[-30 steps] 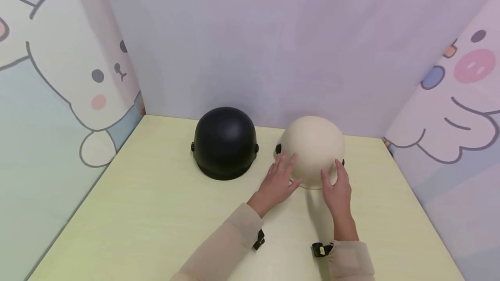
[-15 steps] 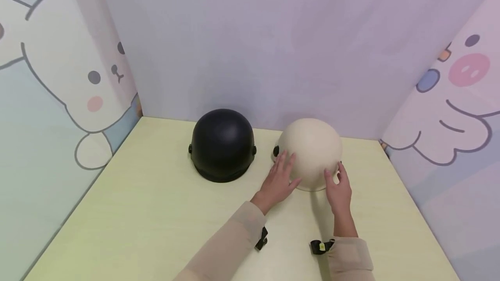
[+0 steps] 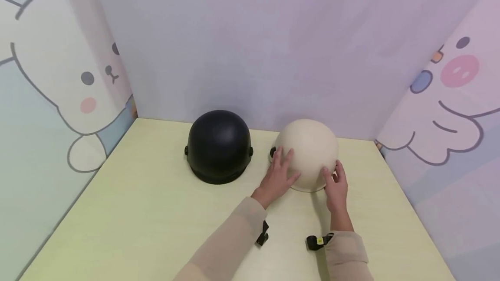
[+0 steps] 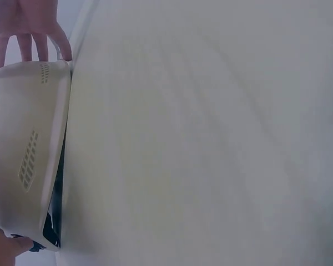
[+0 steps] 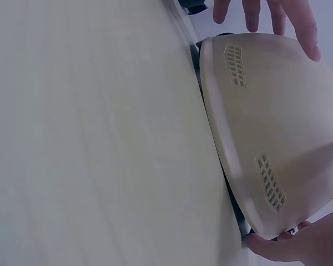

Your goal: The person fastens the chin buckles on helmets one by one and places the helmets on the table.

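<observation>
A cream helmet [image 3: 306,151] sits on the table with its rim down. My left hand [image 3: 275,179] lies at its left front, fingers spread and fairly straight along the shell. At the right front my right hand [image 3: 337,187] touches the helmet's side, thumb apart from the loosely bent fingers. Slotted vents [image 5: 269,183] mark the shell in the right wrist view, where a right finger reaches the lower rim. A dark gap shows under the rim of the cream helmet [image 4: 22,116] in the left wrist view. To the left stands a black helmet [image 3: 219,146], untouched.
The pale yellow table [image 3: 136,211] ends at a lilac back wall [image 3: 234,47] close behind both helmets. Printed cartoon panels [image 3: 50,90] flank the sides. A dark wrist strap piece [image 3: 314,242] hangs at the right sleeve [image 3: 345,255].
The whole head view has shifted slightly left and down. My right hand has slid a little to the right round the cream helmet's side. My left hand stays at its left front.
</observation>
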Demonstrator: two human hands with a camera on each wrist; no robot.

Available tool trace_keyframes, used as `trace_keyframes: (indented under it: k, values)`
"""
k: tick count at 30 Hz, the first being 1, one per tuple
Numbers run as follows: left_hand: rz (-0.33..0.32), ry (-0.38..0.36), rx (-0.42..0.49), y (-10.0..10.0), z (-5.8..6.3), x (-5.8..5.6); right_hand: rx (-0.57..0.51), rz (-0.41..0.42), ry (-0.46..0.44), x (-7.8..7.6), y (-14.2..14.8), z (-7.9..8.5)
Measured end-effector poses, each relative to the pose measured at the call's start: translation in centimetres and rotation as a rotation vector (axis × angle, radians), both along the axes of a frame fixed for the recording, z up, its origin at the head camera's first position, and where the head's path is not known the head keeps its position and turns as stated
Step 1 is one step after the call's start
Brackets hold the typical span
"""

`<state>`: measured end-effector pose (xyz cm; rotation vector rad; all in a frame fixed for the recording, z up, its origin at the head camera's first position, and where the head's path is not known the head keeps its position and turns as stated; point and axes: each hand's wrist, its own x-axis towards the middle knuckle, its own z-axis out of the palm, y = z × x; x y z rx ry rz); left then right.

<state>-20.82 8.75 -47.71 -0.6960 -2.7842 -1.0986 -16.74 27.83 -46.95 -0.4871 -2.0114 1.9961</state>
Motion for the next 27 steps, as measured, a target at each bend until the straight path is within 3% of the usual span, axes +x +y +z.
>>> trace_keyframes:
  k: [7,16,27]
  values:
    - [-0.002,-0.024,0.078,0.4,0.2,-0.9,-0.086,-0.008,0.013,-0.6,0.3,-0.3]
    - [0.014,-0.049,0.140,1.1,-0.1,-0.9,-0.081,0.023,0.005,-1.0,0.5,-0.7]
    - [0.019,-0.061,0.171,1.0,0.2,-0.7,0.103,-0.025,-0.039,-0.4,-0.6,2.1]
